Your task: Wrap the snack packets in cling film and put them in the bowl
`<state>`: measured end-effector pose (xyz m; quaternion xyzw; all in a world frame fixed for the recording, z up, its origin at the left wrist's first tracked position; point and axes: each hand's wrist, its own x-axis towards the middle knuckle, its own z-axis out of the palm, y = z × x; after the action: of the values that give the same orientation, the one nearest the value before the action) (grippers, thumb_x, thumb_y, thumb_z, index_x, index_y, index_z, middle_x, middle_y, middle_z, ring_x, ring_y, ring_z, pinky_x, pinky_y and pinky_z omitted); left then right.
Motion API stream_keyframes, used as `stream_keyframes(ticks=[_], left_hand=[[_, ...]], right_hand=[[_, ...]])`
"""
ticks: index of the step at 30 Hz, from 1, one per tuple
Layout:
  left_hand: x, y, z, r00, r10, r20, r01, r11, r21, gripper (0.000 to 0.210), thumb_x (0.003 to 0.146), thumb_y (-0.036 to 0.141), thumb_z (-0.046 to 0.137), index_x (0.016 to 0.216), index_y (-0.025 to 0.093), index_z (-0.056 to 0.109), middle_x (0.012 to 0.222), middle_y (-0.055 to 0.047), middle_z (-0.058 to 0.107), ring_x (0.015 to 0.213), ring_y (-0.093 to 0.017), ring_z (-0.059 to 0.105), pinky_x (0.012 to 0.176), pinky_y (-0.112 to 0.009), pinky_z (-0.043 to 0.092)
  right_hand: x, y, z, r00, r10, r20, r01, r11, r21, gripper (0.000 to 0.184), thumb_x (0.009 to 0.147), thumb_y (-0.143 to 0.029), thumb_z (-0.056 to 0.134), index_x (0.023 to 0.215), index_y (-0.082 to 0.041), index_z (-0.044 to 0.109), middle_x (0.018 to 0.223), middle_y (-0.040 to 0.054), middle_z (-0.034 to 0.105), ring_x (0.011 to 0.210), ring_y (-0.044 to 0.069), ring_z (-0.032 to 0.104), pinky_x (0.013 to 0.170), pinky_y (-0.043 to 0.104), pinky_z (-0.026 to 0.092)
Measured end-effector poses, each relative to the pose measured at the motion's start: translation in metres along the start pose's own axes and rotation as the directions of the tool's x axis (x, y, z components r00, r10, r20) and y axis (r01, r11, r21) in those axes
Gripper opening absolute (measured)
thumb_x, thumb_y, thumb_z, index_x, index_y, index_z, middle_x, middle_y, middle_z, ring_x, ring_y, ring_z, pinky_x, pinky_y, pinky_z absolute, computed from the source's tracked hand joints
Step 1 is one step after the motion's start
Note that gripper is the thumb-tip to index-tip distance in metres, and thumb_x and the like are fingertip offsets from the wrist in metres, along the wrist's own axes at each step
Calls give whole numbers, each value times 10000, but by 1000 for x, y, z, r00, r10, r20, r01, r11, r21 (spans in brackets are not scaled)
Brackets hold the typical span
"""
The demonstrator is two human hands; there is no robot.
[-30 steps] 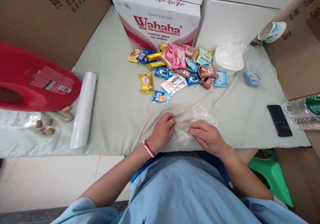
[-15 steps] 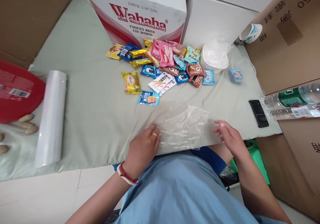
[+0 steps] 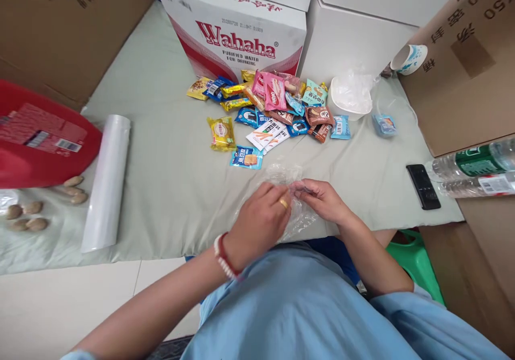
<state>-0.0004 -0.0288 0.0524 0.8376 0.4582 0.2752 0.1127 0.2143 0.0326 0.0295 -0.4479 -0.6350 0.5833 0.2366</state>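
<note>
A clear plastic bag [image 3: 302, 221], crumpled, lies at the table's front edge under both hands. My left hand [image 3: 263, 215], with a ring, is closed on the bag's film, its fingertips hidden behind the knuckles. My right hand [image 3: 319, 196] pinches the film just to the right, thumb and fingers together. The two sets of fingertips almost meet. Just beyond the bag is a small blue snack packet [image 3: 246, 157]. A yellow packet [image 3: 221, 133] and white packets [image 3: 267, 133] lie at the front of a heap of wrapped snacks [image 3: 274, 93].
Behind the heap stands a Wahaha carton [image 3: 241, 43]. A white tub [image 3: 350, 105] holds crumpled plastic. To the left are a roll of plastic film [image 3: 108, 183], a red container [image 3: 44, 140] and several nuts [image 3: 37, 223]. Rightward lie a phone [image 3: 424, 186] and bottles [image 3: 478, 161].
My right hand has come in from the right and taken hold of the bag. My left hand has moved right and closed on it. The bag, flat before, is now bunched up.
</note>
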Motion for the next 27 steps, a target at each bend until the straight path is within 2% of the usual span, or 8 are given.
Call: stream_keyframes(ticks=[3, 7, 11, 14, 18, 23, 25, 27], left_hand=[[1, -34, 38, 992, -113, 53, 111, 993, 39, 319, 1038, 245, 483, 1245, 145, 704, 1394, -184, 681, 1311, -320, 613, 1095, -540, 529], [-19, -54, 63, 967, -234, 98, 220, 966, 135, 504, 1056, 358, 482, 1521, 174, 544, 1639, -176, 481, 1538, -346, 429, 1257, -611, 319], [-32, -51, 57, 944, -325, 52, 312, 933, 177, 575, 1071, 398, 433, 1601, 177, 439, 1669, -179, 428, 1550, -361, 414, 1264, -669, 233], [-39, -48, 50, 936, -350, 28, 339, 922, 186, 582, 1078, 407, 412, 1610, 170, 424, 1667, -184, 426, 1540, -370, 427, 1252, -684, 238], [-53, -51, 48, 945, -326, 11, 318, 927, 200, 566, 1078, 389, 426, 1615, 210, 417, 1660, -167, 444, 1521, -375, 452, 1244, -686, 236], [-66, -52, 50, 960, -280, -22, 278, 931, 235, 597, 1075, 357, 448, 1648, 221, 353, 1645, -161, 464, 1503, -375, 478, 1244, -667, 246], [-68, -46, 51, 956, -292, -37, 291, 922, 255, 600, 1077, 356, 445, 1652, 217, 345, 1645, -162, 464, 1503, -373, 479, 1248, -661, 244], [-71, -39, 51, 951, -307, -35, 305, 912, 275, 599, 1078, 352, 440, 1652, 210, 346, 1648, -160, 457, 1509, -363, 473, 1258, -648, 237]], right_hand=[[-3, 10, -15, 980, 125, -155, -115, 991, 72, 440, 841, -610, 716, 1022, -210, 736, 881, 41, 734, 766, 185, 700, 681, 311, 580], [-23, 37, -43, 868, 297, -399, -276, 955, 111, 509, 754, -658, 775, 937, -192, 679, 675, -27, 595, 489, 112, 507, 437, 252, 403], [-53, 53, -59, 844, 384, -375, -364, 923, 124, 551, 728, -672, 808, 934, -182, 662, 624, -57, 537, 453, 90, 428, 408, 234, 301], [-67, 57, -73, 863, 382, -331, -393, 919, 36, 548, 727, -651, 821, 953, -173, 678, 624, -60, 538, 478, 92, 430, 459, 242, 326], [-48, 54, -114, 851, 222, -477, -375, 892, -254, 465, 837, -608, 710, 1003, -174, 728, 681, -19, 611, 582, 142, 508, 579, 282, 394], [40, 33, -163, 742, -9, -671, -469, 708, -528, 208, 905, -319, 607, 922, -166, 748, 869, 80, 745, 820, 226, 643, 771, 332, 453], [76, 21, -161, 727, -117, -677, -417, 708, -570, 207, 920, -250, 564, 949, -162, 749, 953, 102, 763, 899, 242, 661, 831, 341, 473], [103, 9, -140, 784, -268, -561, -216, 729, -650, 234, 951, -232, 526, 995, -171, 747, 1022, 102, 768, 956, 240, 670, 878, 342, 492]])
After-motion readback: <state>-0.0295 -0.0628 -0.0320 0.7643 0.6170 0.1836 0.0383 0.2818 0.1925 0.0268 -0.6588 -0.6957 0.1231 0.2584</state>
